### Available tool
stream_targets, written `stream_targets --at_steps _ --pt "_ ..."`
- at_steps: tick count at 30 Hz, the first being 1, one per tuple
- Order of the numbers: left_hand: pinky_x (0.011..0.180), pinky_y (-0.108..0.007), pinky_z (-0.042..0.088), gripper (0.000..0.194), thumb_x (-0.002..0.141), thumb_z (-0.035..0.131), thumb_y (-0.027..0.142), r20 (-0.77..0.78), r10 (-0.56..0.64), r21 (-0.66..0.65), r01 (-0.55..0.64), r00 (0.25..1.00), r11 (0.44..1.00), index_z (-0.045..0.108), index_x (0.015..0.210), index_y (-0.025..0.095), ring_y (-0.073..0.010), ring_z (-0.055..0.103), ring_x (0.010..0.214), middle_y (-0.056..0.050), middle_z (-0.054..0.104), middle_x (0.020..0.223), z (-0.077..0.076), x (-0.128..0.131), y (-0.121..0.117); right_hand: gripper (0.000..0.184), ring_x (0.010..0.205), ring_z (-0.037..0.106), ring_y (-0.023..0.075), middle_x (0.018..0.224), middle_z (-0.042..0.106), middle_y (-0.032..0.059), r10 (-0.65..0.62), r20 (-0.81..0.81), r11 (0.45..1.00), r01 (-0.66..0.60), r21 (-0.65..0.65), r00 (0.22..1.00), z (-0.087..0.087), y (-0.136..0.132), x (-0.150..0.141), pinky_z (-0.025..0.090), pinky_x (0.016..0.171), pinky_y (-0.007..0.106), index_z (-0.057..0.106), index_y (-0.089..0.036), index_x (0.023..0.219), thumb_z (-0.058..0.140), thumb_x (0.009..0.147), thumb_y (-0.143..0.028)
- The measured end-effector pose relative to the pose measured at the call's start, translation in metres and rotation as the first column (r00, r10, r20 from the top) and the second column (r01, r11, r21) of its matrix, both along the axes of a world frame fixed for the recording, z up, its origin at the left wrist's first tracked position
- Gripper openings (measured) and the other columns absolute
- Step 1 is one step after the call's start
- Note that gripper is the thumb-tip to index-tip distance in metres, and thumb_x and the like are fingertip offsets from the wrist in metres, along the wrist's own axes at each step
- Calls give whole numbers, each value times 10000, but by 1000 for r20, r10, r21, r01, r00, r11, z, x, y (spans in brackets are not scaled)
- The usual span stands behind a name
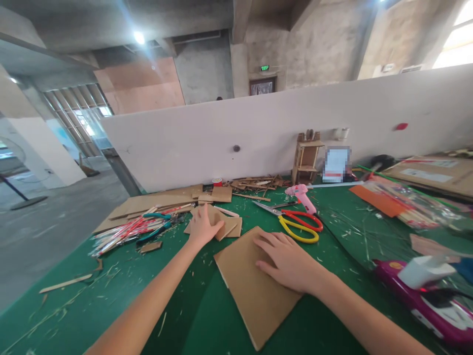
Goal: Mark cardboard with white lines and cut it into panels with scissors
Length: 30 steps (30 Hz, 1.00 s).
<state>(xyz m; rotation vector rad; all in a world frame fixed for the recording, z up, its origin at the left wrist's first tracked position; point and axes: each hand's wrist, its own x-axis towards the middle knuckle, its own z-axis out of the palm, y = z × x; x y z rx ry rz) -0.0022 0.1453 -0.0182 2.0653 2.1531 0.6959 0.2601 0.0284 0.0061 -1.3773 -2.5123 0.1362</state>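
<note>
My left hand reaches over a small pile of cardboard pieces, thumb apart and fingertips resting on the upper pieces. My right hand lies with fingers spread across a larger cardboard sheet, which sits flat and at an angle on the green table. Beyond the right hand are scissors with one red and one yellow handle, blades spread. A pink glue gun stands just behind them.
Wrapped sticks and teal-handled pliers lie at left. A purple power strip with a white plug is at right, a dark cord running near it. A small cardboard shelf stands by the white partition. Scraps litter the table.
</note>
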Motion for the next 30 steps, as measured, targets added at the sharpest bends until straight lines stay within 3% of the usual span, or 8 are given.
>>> stream_targets --at_steps 3,6,8,15,23,28,29,30 --pt "1027 -433 317 905 751 554 534 86 -149 44 145 985 988 115 1457 177 -326 297 1344 -212 197 1488 -2 -6 7 461 1054 506 306 1181 586 107 -102 50 990 97 107 993 4 -2 2 384 923 481 591 -208 1187 475 858 -510" --pt "1052 -403 300 780 765 552 523 59 -261 33 259 964 965 279 1418 196 -297 299 1346 -166 261 1477 0 -14 11 357 910 559 287 959 631 114 -201 102 969 183 168 974 6 1 2 415 846 468 661 -171 968 454 883 -449" --pt "1060 -375 296 707 763 554 524 36 -287 18 287 957 958 384 1369 200 -279 329 1331 -138 327 1451 2 -18 10 333 888 568 275 907 629 112 -233 99 960 212 183 967 5 5 3 427 826 445 656 -158 970 429 906 -393" --pt "1055 -399 268 591 843 393 555 -48 -192 52 195 980 979 495 1261 151 -310 345 1297 -157 376 1405 8 -5 -14 333 1047 502 268 1124 595 99 -83 5 978 80 192 997 -5 18 5 378 948 433 608 -197 1148 422 915 -344" --pt "1016 -485 258 656 785 447 608 -87 -82 11 84 993 996 491 1242 139 -387 360 1261 -192 467 1319 11 17 -32 302 959 511 253 945 591 90 -120 -261 992 124 0 958 -12 25 5 433 868 419 650 -171 974 549 834 -418" --pt "1012 -450 323 596 871 287 579 274 -189 34 187 943 982 562 1167 140 -317 442 1227 -158 533 1285 55 14 -46 183 830 560 201 855 606 41 -202 -591 979 137 -153 781 11 18 6 457 742 335 578 -193 838 534 824 -370" --pt "945 -420 405 634 883 212 595 337 -231 -1 245 913 969 564 1170 152 -290 517 1158 -133 583 1229 68 12 -51 194 792 562 193 833 603 34 -233 -660 972 159 -170 714 16 16 5 456 702 317 559 -195 838 529 823 -386" --pt "892 -411 450 664 869 232 622 528 -281 -51 361 801 931 534 1211 139 -286 554 1115 -139 595 1215 81 10 -57 215 759 559 186 811 597 29 -259 -731 966 185 -183 632 19 15 5 450 666 300 538 -198 834 521 824 -412"
